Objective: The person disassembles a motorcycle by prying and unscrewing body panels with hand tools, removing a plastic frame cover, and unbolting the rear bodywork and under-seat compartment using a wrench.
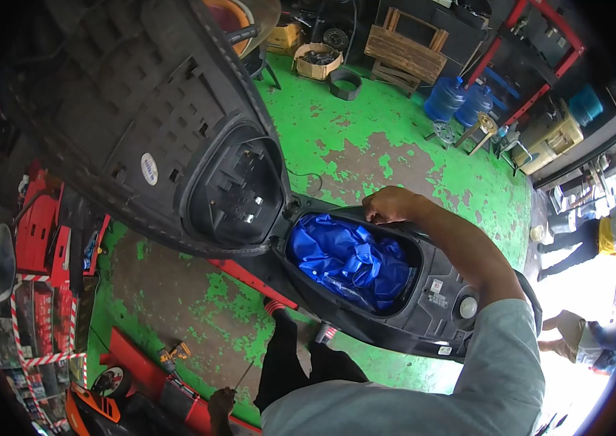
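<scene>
"Where's the right hand (388,205)?"

"Curled at the far rim of the storage compartment (415,256); I can't tell whether it grips anything."

"How does the compartment lie from it?"

"Just toward the body, its long axis slanting away from the raised seat (115,109), with blue plastic (351,254) inside."

"And the left hand (221,402)?"

"Farther off, low at the left, clenched around a slender tool (245,373)."
</scene>
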{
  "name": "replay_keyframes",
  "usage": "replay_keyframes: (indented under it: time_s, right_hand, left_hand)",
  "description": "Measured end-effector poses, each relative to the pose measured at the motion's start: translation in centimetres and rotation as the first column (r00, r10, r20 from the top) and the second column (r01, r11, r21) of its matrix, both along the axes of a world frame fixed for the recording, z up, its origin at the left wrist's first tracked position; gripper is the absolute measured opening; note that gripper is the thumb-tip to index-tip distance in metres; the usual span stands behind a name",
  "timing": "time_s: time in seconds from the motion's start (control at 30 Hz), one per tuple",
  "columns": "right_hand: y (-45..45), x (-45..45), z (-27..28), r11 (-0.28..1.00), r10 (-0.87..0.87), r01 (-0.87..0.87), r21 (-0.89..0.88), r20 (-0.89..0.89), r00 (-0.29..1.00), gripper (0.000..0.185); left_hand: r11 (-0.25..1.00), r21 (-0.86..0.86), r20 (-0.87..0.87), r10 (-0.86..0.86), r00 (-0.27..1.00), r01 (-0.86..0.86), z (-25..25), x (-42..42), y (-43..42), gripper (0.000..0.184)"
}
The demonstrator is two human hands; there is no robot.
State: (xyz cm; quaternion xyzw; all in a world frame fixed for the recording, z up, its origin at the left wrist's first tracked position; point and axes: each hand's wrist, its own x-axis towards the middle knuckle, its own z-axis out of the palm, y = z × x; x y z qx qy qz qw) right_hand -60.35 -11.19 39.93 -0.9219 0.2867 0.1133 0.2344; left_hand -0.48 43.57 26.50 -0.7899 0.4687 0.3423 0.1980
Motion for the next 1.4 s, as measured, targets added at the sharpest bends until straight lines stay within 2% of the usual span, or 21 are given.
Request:
replay_keyframes:
  time_s: [0.03, 0.07, 0.13, 0.17, 0.23, 0.3, 0.33, 0.37, 0.47, 0.6, 0.73, 0.8, 0.93, 1.0, 1.03, 1.07, 1.13, 1.17, 1.27, 1.33, 1.4]
  right_hand:
    - [0.1, 0.2, 0.1, 1.0, -0.005, 0.005, 0.003, -0.016, 1.0, 0.019]
    - [0.2, 0.5, 0.2, 1.0, -0.003, 0.003, 0.006, -0.03, 1.0, 0.017]
    - [0.1, 0.7, 0.1, 1.0, 0.011, -0.011, 0.017, -0.044, 0.999, 0.016]
    - [0.1, 0.6, -0.1, 1.0, -0.004, 0.006, 0.026, -0.059, 0.998, 0.015]
    - [0.1, 0.7, -0.4, 0.999, 0.001, 0.001, 0.033, -0.068, 0.998, 0.016]
    - [0.1, 0.4, -0.9, 0.999, -0.005, 0.007, 0.032, -0.079, 0.997, 0.017]
    - [0.2, 0.2, -1.1, 0.995, -0.068, 0.071, 0.074, -0.04, 0.997, 0.019]
    - [0.2, -0.1, -1.2, 0.984, -0.136, 0.136, 0.116, -0.005, 0.991, 0.021]
    - [0.6, -0.6, 0.0, 0.992, -0.115, 0.113, 0.063, 0.028, 0.993, 0.025]
    - [0.4, 0.0, 1.3, 0.997, 0.011, -0.019, -0.077, -0.101, 0.995, 0.022]
    - [0.1, -0.2, -0.1, 0.998, -0.03, 0.027, -0.06, -0.046, 0.998, 0.021]
    - [0.0, -0.1, -0.4, 0.988, -0.133, 0.133, 0.072, -0.017, 0.991, 0.019]
    - [0.0, 0.3, -0.8, 0.98, -0.144, 0.15, 0.134, -0.051, 0.988, 0.02]
    - [-0.3, 0.2, -0.8, 0.924, -0.277, 0.267, 0.274, -0.001, 0.961, 0.023]
    - [-0.4, 0.1, -0.9, 0.964, -0.189, 0.175, 0.202, 0.056, 0.98, 0.021]
    - [-0.6, 0.0, -0.8, 0.961, -0.196, 0.183, 0.206, 0.045, 0.98, 0.021]
    - [-0.8, 0.1, -0.2, 0.999, 0.043, -0.045, -0.031, -0.064, 0.997, 0.019]
    - [-0.8, 0.3, 0.3, 0.995, 0.087, -0.091, -0.05, -0.091, 0.992, 0.018]
    - [-0.6, 0.9, 0.9, 0.997, 0.074, -0.077, -0.022, -0.114, 0.991, 0.019]
    - [-0.6, 0.9, 0.2, 0.999, 0.052, -0.051, 0.007, -0.067, 0.996, 0.017]
    - [-0.8, 1.1, -0.5, 0.997, 0.018, -0.01, 0.071, -0.12, 0.993, 0.018]
  left_hand:
    - [0.997, -0.041, 0.029, -0.062, 0.998, 0.063, -0.3, -0.2, 0.1, 0.055]
    - [0.999, -0.037, 0.03, -0.038, 0.999, 0.04, -0.6, -0.3, 0.1, 0.055]
    - [0.983, -0.057, -0.134, 0.168, 0.977, -0.177, -0.5, -0.7, -1.3, 0.052]
    - [0.978, -0.052, -0.131, 0.196, 0.972, -0.204, -0.2, -1.0, -1.7, 0.052]
    - [0.98, -0.145, -0.131, 0.115, 0.985, -0.134, 0.4, -1.5, -2.9, 0.051]
    - [0.963, -0.156, -0.178, 0.192, 0.965, -0.22, 3.6, -3.2, -5.5, 0.051]
    - [0.946, -0.165, -0.226, 0.239, 0.944, -0.279, 4.5, -3.7, -5.9, 0.05]
    - [0.952, -0.18, -0.185, 0.215, 0.959, -0.249, 2.4, -2.7, -4.9, 0.047]
    - [0.934, -0.191, -0.222, 0.259, 0.94, -0.302, 2.5, -2.7, -4.3, 0.045]
    - [0.939, -0.144, -0.166, 0.288, 0.943, -0.312, 2.3, -3.0, -3.0, 0.045]
    - [0.93, -0.101, -0.17, 0.333, 0.928, -0.352, 2.2, -3.0, -1.7, 0.046]
    - [0.916, -0.069, -0.174, 0.378, 0.909, -0.394, 3.0, -3.3, -1.8, 0.046]
    - [0.911, -0.036, -0.172, 0.4, 0.9, -0.411, 3.0, -3.2, -1.5, 0.047]
    - [0.925, -0.046, -0.151, 0.368, 0.918, -0.378, 2.2, -2.8, -1.3, 0.048]
    - [0.917, -0.094, -0.174, 0.368, 0.913, -0.388, 1.7, -2.9, -1.1, 0.048]
    - [0.92, -0.086, -0.181, 0.363, 0.914, -0.382, 1.4, -2.9, -0.7, 0.048]
    - [0.892, -0.113, -0.235, 0.405, 0.884, -0.438, 1.0, -3.2, -0.7, 0.047]
    - [0.895, -0.11, -0.245, 0.396, 0.885, -0.431, 1.1, -3.2, -1.0, 0.047]
    - [0.889, -0.098, -0.258, 0.411, 0.874, -0.447, 1.2, -3.6, -1.1, 0.047]
    - [0.912, -0.152, -0.244, 0.339, 0.909, -0.381, 1.3, -3.5, -1.1, 0.047]
    - [0.912, -0.147, -0.245, 0.342, 0.907, -0.383, 1.0, -3.5, -1.3, 0.047]
